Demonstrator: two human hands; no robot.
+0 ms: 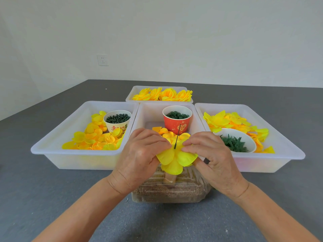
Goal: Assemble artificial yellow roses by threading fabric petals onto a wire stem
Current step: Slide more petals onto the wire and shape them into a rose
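Note:
A thin dark wire stem (176, 139) stands upright in front of me, poking up through a yellow fabric petal piece (174, 160). My left hand (139, 154) pinches the petal piece on the left side of the wire. On the right side my right hand (211, 156) pinches it too, fingertips close to the wire. The petal lobes hang below my fingers. The wire's lower end is hidden behind the petals and my hands.
A clear container of brown grain (167, 191) sits under the flower. Three white trays stand behind: left tray (57, 137) with petals and a cup of green parts, middle tray (148, 112) with a red cup (176, 124), right tray (272, 131) with petals and a bowl of green sepals (235, 143). Finished roses (162, 94) fill a far tray.

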